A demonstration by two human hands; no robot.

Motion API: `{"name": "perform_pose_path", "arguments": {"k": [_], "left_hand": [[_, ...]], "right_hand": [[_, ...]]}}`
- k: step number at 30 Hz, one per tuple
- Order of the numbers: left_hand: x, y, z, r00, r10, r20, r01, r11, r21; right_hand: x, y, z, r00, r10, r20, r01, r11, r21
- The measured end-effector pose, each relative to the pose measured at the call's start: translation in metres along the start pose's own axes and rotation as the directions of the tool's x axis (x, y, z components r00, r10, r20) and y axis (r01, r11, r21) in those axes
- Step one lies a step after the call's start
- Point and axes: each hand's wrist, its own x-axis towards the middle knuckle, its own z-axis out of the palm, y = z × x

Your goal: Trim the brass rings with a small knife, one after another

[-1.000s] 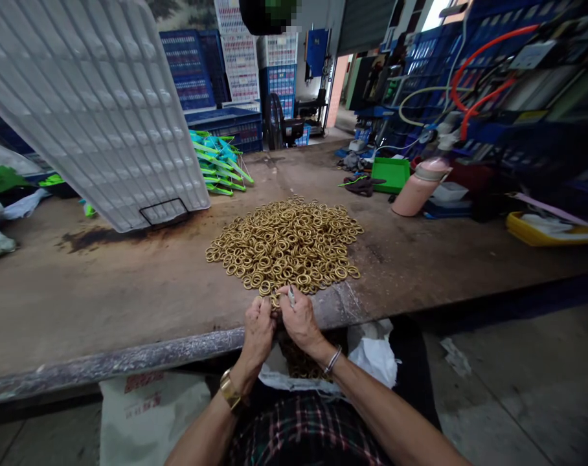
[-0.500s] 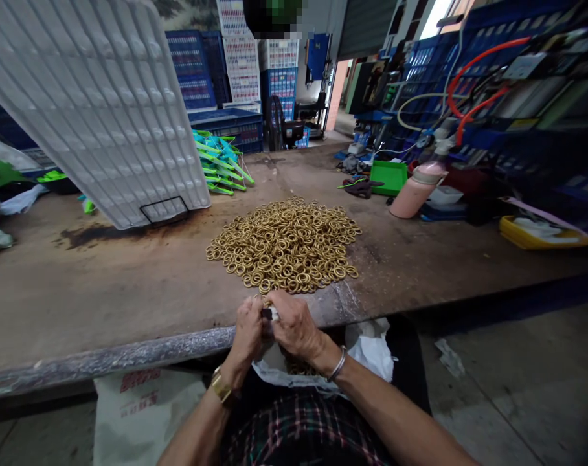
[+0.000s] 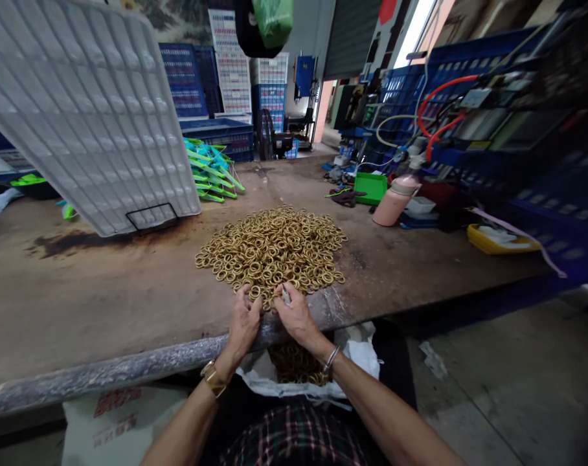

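Observation:
A broad pile of brass-coloured rings lies on the worktable. At its near edge, my left hand touches the rings, thumb and forefinger apart around one of them. Close by on the right, my right hand is closed on a small pale tool with a dark, thin tip; its exact kind is too small to make out. The right fingertips are also at the rings. Below the table edge, an open white sack in front of me has more rings inside.
A ribbed white plastic panel stands tilted at the left, with green and turquoise pieces behind it. To the right are a green tray, a pink bottle and a yellow tray. The table's wrapped front edge runs before me.
My hands were together at the table edge; now they are apart and farther forward, at the rings. The right hand keeps the small tool. The view has shifted slightly.

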Motion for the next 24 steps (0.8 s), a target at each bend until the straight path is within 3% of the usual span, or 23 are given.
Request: {"name": "perform_pose_path", "arguments": {"k": [4, 7, 9, 12, 15, 18, 21, 24], "left_hand": [[-0.011, -0.002, -0.002, 0.989, 0.149, -0.004, -0.148, 0.987, 0.065], [-0.023, -0.002, -0.001, 0.958, 0.279, 0.061, -0.283, 0.956, 0.072], [-0.029, -0.002, 0.000, 0.935, 0.329, 0.132, -0.338, 0.939, 0.057], [-0.035, -0.006, 0.000, 0.914, 0.362, 0.186, -0.375, 0.926, 0.042], [-0.038, -0.009, 0.000, 0.922, 0.350, 0.166, -0.360, 0.932, 0.032], [-0.041, -0.010, 0.000, 0.950, 0.277, 0.144, -0.282, 0.959, 0.021], [-0.044, -0.007, 0.002, 0.976, 0.189, 0.111, -0.188, 0.982, -0.021], [-0.045, -0.004, 0.002, 0.986, 0.122, 0.110, -0.109, 0.987, -0.116]], "right_hand": [[0.002, 0.004, -0.001, 0.990, 0.128, 0.053, -0.131, 0.990, 0.060], [0.000, 0.003, -0.002, 0.974, 0.198, 0.111, -0.210, 0.971, 0.115], [-0.003, 0.001, -0.002, 0.941, 0.272, 0.202, -0.311, 0.930, 0.197], [-0.010, -0.004, -0.003, 0.850, 0.364, 0.381, -0.484, 0.825, 0.292], [-0.017, -0.008, -0.006, 0.786, 0.367, 0.497, -0.568, 0.747, 0.346], [-0.020, -0.012, -0.010, 0.768, 0.349, 0.537, -0.593, 0.705, 0.390], [-0.021, -0.015, -0.013, 0.784, 0.302, 0.543, -0.572, 0.690, 0.443], [-0.022, -0.013, -0.011, 0.817, 0.289, 0.499, -0.518, 0.747, 0.416]]}}
